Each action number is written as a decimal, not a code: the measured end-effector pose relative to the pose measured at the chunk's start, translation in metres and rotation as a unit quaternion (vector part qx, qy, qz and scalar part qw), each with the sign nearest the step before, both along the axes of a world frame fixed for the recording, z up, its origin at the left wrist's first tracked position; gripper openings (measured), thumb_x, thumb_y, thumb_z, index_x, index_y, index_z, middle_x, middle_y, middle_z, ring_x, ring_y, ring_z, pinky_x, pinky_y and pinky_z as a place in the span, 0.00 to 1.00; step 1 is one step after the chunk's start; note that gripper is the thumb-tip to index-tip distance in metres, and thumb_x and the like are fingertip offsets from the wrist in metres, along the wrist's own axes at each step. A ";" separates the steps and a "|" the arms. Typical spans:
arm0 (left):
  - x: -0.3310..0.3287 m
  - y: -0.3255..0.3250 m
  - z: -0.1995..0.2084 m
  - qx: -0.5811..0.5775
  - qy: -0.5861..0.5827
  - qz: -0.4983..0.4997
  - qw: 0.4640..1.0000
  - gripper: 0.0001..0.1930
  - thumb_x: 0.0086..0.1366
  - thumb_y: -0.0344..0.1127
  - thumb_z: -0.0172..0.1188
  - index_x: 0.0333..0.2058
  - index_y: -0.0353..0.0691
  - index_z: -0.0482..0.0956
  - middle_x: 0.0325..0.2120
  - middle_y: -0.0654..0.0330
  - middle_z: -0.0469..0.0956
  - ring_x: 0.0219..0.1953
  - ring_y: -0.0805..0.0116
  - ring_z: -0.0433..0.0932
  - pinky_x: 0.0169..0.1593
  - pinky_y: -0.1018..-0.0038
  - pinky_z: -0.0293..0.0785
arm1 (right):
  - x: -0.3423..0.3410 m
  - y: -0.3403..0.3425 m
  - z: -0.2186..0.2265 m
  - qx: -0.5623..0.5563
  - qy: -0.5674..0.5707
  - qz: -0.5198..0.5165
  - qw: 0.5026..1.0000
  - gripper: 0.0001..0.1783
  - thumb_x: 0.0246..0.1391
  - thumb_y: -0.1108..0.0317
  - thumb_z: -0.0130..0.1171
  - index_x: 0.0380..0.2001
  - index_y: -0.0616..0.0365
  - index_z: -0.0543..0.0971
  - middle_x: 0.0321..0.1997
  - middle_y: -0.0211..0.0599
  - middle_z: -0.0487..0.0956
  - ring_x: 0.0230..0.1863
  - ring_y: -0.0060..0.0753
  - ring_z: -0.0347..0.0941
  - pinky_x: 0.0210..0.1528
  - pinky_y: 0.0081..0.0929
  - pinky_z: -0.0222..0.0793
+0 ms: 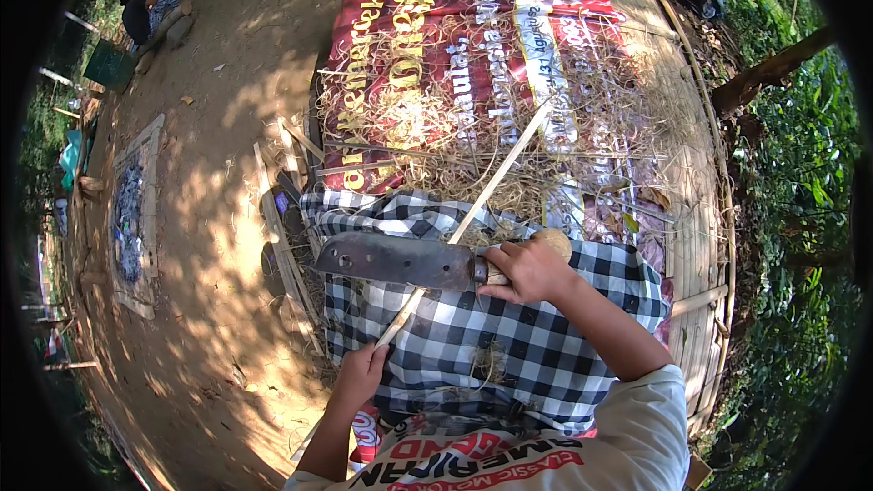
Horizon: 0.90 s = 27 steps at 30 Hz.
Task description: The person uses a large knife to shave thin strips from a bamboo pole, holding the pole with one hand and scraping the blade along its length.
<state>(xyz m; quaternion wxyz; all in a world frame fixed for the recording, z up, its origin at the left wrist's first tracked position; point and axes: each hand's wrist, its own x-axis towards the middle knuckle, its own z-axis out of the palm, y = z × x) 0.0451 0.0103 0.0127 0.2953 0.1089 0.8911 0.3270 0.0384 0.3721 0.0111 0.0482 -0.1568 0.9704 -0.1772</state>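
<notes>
My right hand (527, 271) is closed round the wooden handle of a broad machete (400, 260), whose dark blade has several small holes and points left. Under the blade, crossing it at a slant, runs a long pale strip of split bamboo or wood (503, 173). Its near end is gripped by my left hand (361, 369); the far end reaches up over the red banner. The blade appears to lie against the strip, but I cannot tell how firmly. A black-and-white checked cloth (536, 345) covers my lap beneath both hands.
Curly shavings (409, 118) litter a red printed banner (364, 9) spread over a bamboo platform (696, 245). Loose strips (284, 245) lean at the platform's left side. Further left on the dirt ground is a framed ash bed (132, 218). A person (145, 16) crouches at the far left.
</notes>
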 end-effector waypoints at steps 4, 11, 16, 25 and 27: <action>-0.001 -0.002 -0.003 0.033 -0.010 0.011 0.999 0.17 0.69 0.42 0.53 0.29 0.31 0.72 0.16 0.41 0.69 0.21 0.39 0.69 0.23 0.62 0.63 | 0.001 0.019 -0.011 -0.031 0.058 0.006 0.998 0.33 0.55 0.35 0.51 0.37 0.58 0.75 0.21 0.39 0.75 0.19 0.45 0.74 0.22 0.38 0.70; -0.003 -0.003 -0.005 0.039 -0.014 0.006 0.999 0.20 0.69 0.43 0.54 0.25 0.30 0.70 0.15 0.42 0.67 0.17 0.43 0.63 0.22 0.63 0.61 | 0.003 0.046 0.000 0.047 0.060 0.005 0.997 0.33 0.53 0.34 0.52 0.37 0.56 0.76 0.23 0.39 0.75 0.20 0.43 0.75 0.24 0.36 0.70; -0.002 -0.008 -0.010 0.057 -0.023 0.020 0.998 0.21 0.69 0.43 0.54 0.24 0.30 0.69 0.13 0.43 0.65 0.15 0.49 0.58 0.22 0.63 0.61 | 0.011 0.109 0.007 0.117 -0.016 -0.148 0.982 0.29 0.52 0.41 0.59 0.40 0.60 0.75 0.26 0.47 0.78 0.25 0.50 0.77 0.27 0.40 0.72; 0.007 -0.017 -0.007 -0.007 0.023 -0.011 1.000 0.14 0.68 0.38 0.53 0.28 0.32 0.73 0.16 0.42 0.72 0.24 0.39 0.74 0.25 0.54 0.66 | 0.071 0.235 0.037 0.093 0.083 -0.498 0.858 0.26 0.57 0.48 0.57 0.31 0.67 0.77 0.15 0.45 0.73 0.18 0.42 0.71 0.22 0.39 0.61; 0.008 -0.009 -0.004 -0.020 0.066 -0.014 0.998 0.13 0.68 0.38 0.53 0.29 0.32 0.73 0.17 0.43 0.73 0.23 0.39 0.74 0.25 0.54 0.67 | 0.089 0.223 0.043 0.055 0.060 -0.520 0.850 0.25 0.57 0.49 0.58 0.32 0.67 0.77 0.13 0.40 0.70 0.15 0.33 0.66 0.19 0.35 0.56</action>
